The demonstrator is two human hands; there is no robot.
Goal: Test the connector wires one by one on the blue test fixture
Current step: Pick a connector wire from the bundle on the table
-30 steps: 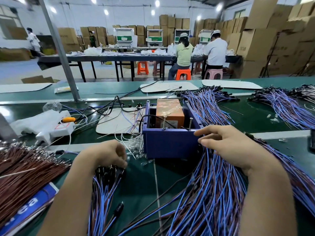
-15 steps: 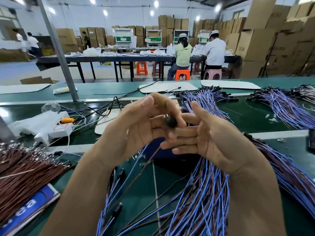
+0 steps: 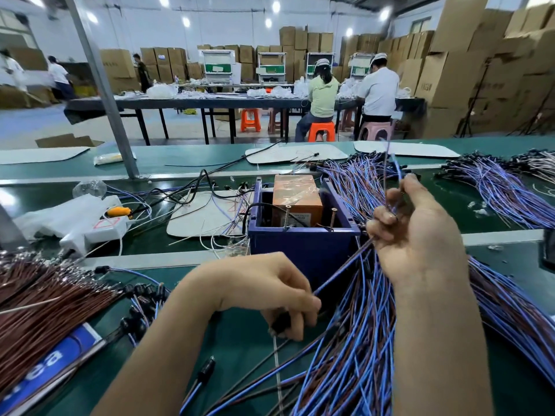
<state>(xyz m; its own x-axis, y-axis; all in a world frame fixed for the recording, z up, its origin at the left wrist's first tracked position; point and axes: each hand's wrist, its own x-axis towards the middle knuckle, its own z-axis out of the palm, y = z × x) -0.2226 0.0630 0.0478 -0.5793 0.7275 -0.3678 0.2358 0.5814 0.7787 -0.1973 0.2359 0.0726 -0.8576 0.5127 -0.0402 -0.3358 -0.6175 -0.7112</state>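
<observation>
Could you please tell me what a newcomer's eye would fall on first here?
The blue fixture stands mid-bench with an orange box inside it. Just in front, the left hand and the higher right hand hold a wire between them. Blue wires sprawl in heaps on the right, and brown wires lie bundled on the left.

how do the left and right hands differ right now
The left hand sits low over the green belt; the right hand is raised beside the blue test fixture. The left hand grips a black connector; the right hand pinches a blue wire near its other end. Both seem to hold that one wire, stretched between them.
</observation>
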